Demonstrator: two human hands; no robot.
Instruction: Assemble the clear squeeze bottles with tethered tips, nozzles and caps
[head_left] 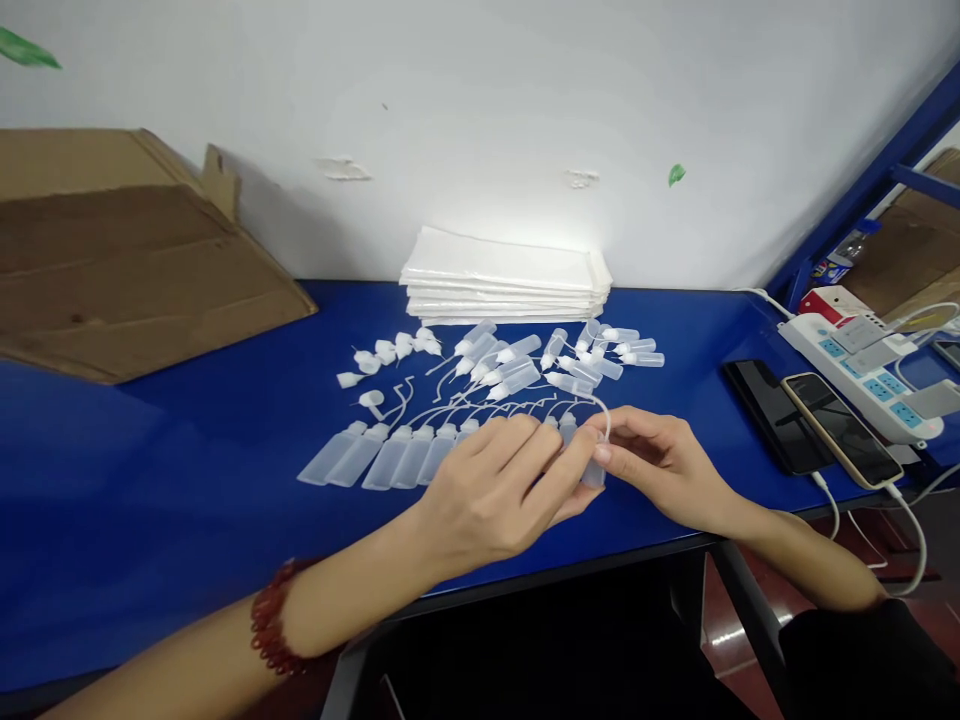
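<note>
My left hand (499, 490) is closed around a small translucent squeeze bottle (594, 474), largely hidden behind the fingers. At the neck of this bottle, the thumb and forefinger of my right hand (671, 465) pinch the end of a curved white strap (602, 409). Left of and behind my left hand, a row of similar flat bottles (390, 458) lies on the blue table, thin white straps trailing from their necks. Beyond them are several smaller clear bottles with needle-like tips (514, 380) and a group of loose white caps (385, 351).
A stack of white padded envelopes (502, 268) lies against the wall. Folded cardboard (135, 260) leans at the left. On the right are a black phone (772, 415), a second phone (841, 430) with a cable and a power strip (862, 375). The blue table (187, 480) ends just below my wrists.
</note>
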